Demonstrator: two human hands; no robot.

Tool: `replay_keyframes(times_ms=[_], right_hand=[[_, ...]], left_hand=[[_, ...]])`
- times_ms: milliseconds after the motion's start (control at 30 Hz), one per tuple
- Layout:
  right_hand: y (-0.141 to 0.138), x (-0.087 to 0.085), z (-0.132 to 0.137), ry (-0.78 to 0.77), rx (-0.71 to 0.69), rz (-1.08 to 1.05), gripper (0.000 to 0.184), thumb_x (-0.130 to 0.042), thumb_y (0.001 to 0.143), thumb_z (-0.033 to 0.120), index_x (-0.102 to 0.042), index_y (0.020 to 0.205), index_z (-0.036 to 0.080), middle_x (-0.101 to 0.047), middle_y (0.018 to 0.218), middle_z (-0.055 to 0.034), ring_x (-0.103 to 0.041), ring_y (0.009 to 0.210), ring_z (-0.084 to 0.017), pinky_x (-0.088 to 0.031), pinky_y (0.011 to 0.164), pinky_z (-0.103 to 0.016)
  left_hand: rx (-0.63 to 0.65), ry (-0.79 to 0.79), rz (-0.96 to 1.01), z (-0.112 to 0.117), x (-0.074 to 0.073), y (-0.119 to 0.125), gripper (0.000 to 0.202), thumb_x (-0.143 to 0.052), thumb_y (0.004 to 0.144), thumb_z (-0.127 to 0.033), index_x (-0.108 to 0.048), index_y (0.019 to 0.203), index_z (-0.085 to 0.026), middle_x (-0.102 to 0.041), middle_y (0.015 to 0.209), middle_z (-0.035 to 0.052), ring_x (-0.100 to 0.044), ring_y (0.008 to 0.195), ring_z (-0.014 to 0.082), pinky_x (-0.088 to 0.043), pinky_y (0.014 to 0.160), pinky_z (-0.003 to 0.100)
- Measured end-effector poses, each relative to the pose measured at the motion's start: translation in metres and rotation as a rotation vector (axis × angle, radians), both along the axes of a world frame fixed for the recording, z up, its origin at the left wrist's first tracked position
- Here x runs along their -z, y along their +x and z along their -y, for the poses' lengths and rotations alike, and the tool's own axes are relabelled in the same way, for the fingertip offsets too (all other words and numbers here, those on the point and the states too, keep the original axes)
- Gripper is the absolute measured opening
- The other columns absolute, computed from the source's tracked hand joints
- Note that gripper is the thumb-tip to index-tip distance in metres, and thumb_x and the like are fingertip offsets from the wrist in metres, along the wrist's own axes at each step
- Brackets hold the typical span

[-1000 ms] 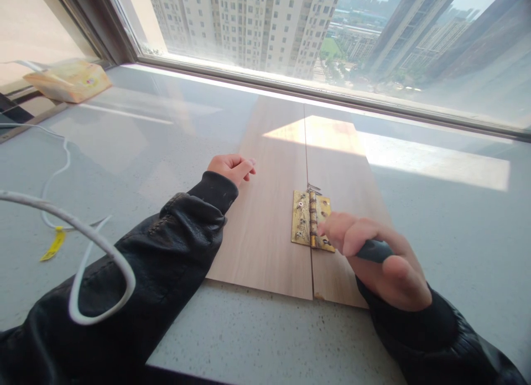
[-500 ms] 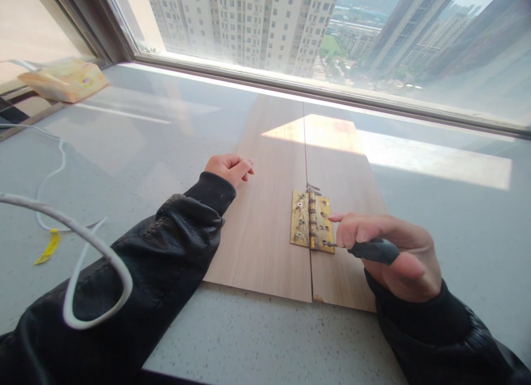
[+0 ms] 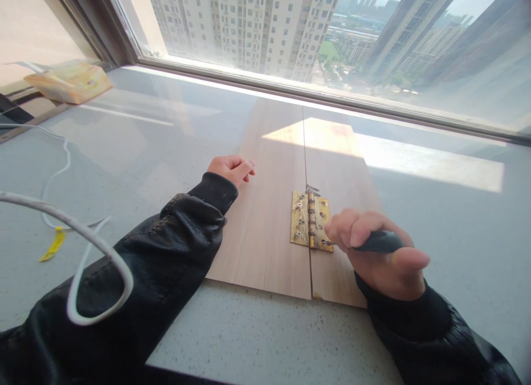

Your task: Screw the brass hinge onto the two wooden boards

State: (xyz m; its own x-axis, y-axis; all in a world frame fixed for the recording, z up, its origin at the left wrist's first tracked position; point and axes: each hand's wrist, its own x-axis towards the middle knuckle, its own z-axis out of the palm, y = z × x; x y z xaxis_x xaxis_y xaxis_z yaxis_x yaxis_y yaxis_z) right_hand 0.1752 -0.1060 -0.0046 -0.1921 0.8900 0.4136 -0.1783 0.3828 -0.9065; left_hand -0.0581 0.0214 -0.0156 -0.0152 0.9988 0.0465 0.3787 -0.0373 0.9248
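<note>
My right hand (image 3: 375, 252) is wrapped round the dark handle of a screwdriver (image 3: 379, 242). The tool lies nearly level, its tip at the lower right of a worn brass hinge (image 3: 312, 219); my fingers hide much of its shaft. This hinge lies open across the seam between two pale wooden boards, the left board (image 3: 265, 224) and the narrower right board (image 3: 338, 280). Screw heads show in its left leaf. Several loose screws (image 3: 312, 190) lie at the hinge's top end. My left hand (image 3: 230, 168) rests curled closed at the left board's edge, with nothing visible in it.
Both boards lie on a speckled pale counter (image 3: 249, 335) below a large window. A white cable (image 3: 124, 269) with a yellow tag (image 3: 52, 244) loops in front of my left sleeve. A yellowish soft pack (image 3: 72, 83) sits at the far left by the window frame.
My right hand has turned on the screwdriver, and its forefinger, which was stretched out, is now curled in. My left hand is unchanged, and the view has shifted slightly.
</note>
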Motion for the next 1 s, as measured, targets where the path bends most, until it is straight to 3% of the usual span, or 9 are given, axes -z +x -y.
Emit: replay_keyframes(times_ms=[100, 200, 367, 567, 767, 1000], right_hand=[[0.006, 0.003, -0.002, 0.093, 0.047, 0.083, 0.037, -0.057, 0.08, 0.056, -0.072, 0.087, 0.023, -0.051, 0.079, -0.0048, -0.049, 0.075, -0.019, -0.039, 0.067, -0.038], [0.009, 0.004, -0.002, 0.105, 0.127, 0.083, 0.039, -0.067, 0.072, 0.055, -0.071, 0.095, 0.024, -0.053, 0.072, -0.003, -0.047, 0.068, -0.018, -0.038, 0.063, -0.036], [0.013, 0.0, 0.0, 0.08, 0.141, 0.014, 0.028, -0.075, 0.068, 0.046, -0.069, 0.085, 0.024, -0.059, 0.07, -0.0019, -0.047, 0.059, -0.015, -0.034, 0.051, -0.032], [0.021, -0.001, 0.001, 0.099, 0.121, 0.083, 0.031, -0.067, 0.076, 0.048, -0.072, 0.092, 0.022, -0.067, 0.075, -0.0058, -0.056, 0.067, -0.018, -0.04, 0.052, -0.032], [0.013, -0.001, -0.002, 0.095, 0.025, 0.115, 0.039, -0.05, 0.086, 0.054, -0.07, 0.09, 0.022, -0.059, 0.069, -0.0044, -0.045, 0.06, -0.017, -0.034, 0.057, -0.036], [-0.015, -0.012, -0.001, -0.079, -0.003, 0.073, 0.053, -0.033, 0.089, 0.06, -0.058, 0.064, 0.021, -0.045, 0.057, -0.0017, -0.039, 0.06, -0.018, -0.032, 0.063, -0.036]], left_hand=[[0.003, 0.002, 0.0, 0.0, 0.0, 0.0, 0.031, -0.059, 0.074, -0.042, -0.066, 0.061, -0.016, -0.056, 0.051, -0.0006, -0.041, 0.047, 0.0095, -0.029, 0.047, 0.023], [0.01, 0.002, 0.013, -0.001, 0.001, 0.0, 0.032, -0.059, 0.074, -0.043, -0.066, 0.061, -0.016, -0.056, 0.051, -0.0004, -0.042, 0.048, 0.0099, -0.029, 0.047, 0.024], [0.009, 0.009, 0.011, -0.002, 0.002, 0.0, 0.031, -0.059, 0.074, -0.042, -0.066, 0.06, -0.015, -0.056, 0.05, -0.0005, -0.041, 0.047, 0.0094, -0.03, 0.048, 0.024], [0.002, 0.007, 0.013, -0.001, 0.002, 0.001, 0.031, -0.06, 0.074, -0.041, -0.067, 0.06, -0.015, -0.056, 0.05, -0.0006, -0.043, 0.047, 0.0093, -0.03, 0.048, 0.024], [-0.008, 0.003, -0.005, -0.001, 0.001, 0.001, 0.031, -0.06, 0.074, -0.042, -0.067, 0.061, -0.015, -0.057, 0.05, -0.0002, -0.043, 0.047, 0.0096, -0.03, 0.048, 0.024], [-0.002, 0.005, 0.017, -0.001, 0.002, 0.0, 0.03, -0.06, 0.074, -0.041, -0.067, 0.06, -0.015, -0.056, 0.05, -0.001, -0.041, 0.046, 0.0088, -0.029, 0.048, 0.024]])
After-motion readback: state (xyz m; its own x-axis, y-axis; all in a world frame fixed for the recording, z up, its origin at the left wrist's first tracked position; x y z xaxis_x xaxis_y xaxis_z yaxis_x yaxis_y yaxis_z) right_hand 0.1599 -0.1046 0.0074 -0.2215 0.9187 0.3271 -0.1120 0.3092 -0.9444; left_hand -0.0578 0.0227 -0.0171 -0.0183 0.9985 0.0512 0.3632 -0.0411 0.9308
